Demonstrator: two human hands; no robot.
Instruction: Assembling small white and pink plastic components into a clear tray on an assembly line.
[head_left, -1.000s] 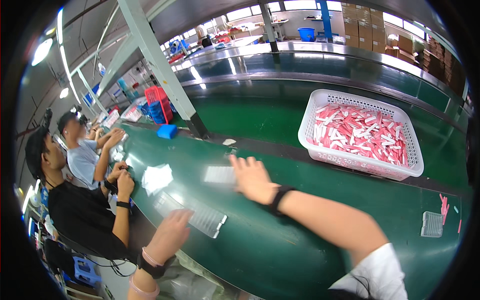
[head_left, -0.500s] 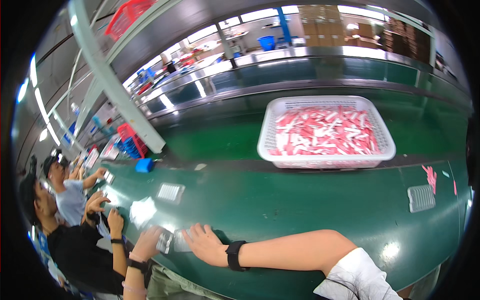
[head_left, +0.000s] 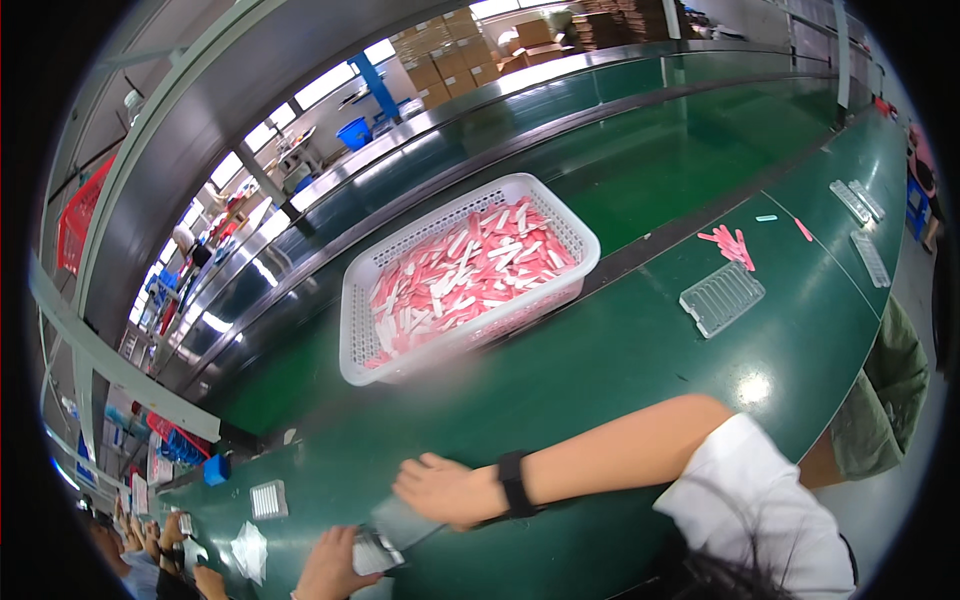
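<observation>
Clear tray (head_left: 373, 554) aslant in left hand (head_left: 330, 566), long axis unclear

Right arm, lower centre to lower right: short white sleeve (head_left: 755, 500), plain, wide-cut, softly creased, hem loose around the upper arm. Forearm uncovered below the hem. Black wristband (head_left: 514, 484), broad, flat, strap-like, matte, close-fitting just above the right hand (head_left: 437, 490); fastening too small to make out. Right hand ungloved. Left hand (head_left: 332, 565), bottom edge left of centre: ungloved; wrist mostly cut off by the frame, wear there unclear. Dark hair (head_left: 750, 555), loose fine strands, bottom right, partly over the white cloth.
</observation>
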